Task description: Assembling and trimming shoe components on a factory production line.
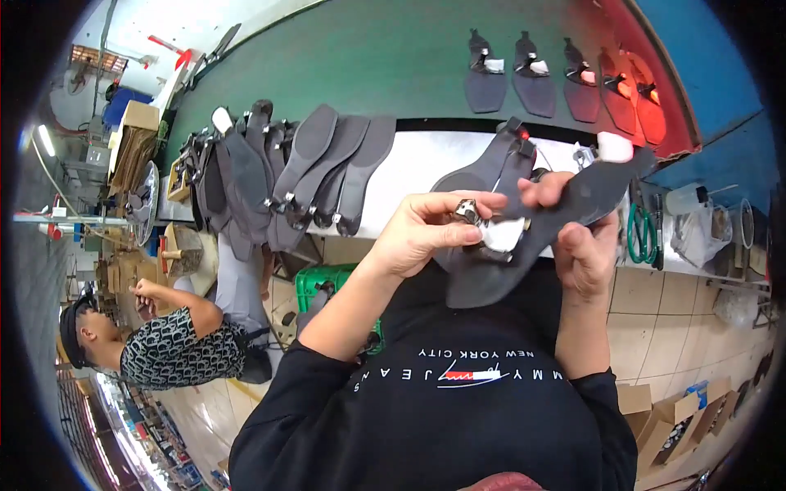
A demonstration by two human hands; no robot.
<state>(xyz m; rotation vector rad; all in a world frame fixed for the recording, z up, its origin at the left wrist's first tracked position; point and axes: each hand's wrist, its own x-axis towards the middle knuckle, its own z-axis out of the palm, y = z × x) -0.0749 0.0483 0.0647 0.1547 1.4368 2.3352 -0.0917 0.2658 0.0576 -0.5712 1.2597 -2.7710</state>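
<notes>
In front of my chest I hold up a dark grey sandal sole (489, 284), tilted, its narrow end pointing up to the right. My right hand (585, 250) grips its middle, thumb on one face and fingers around the edge. My left hand (430, 233) is closed, pinching the sandal's strap (467, 211) between thumb and fingers; a shiny dark ornament shows there. A white pad (503, 236) sits by the strap, under my fingertips. Just beyond my hands, another dark sandal sole (495, 159) lies on the bench, partly hidden.
Many grey soles (319, 164) overlap on the metal bench (417, 168) at left. Several sandals (532, 82) lie on the green conveyor belt (344, 65), near a red-lit opening. Left of me, a person (180, 344) works; a green crate (315, 286) stands between us. Cardboard boxes (679, 425) sit right.
</notes>
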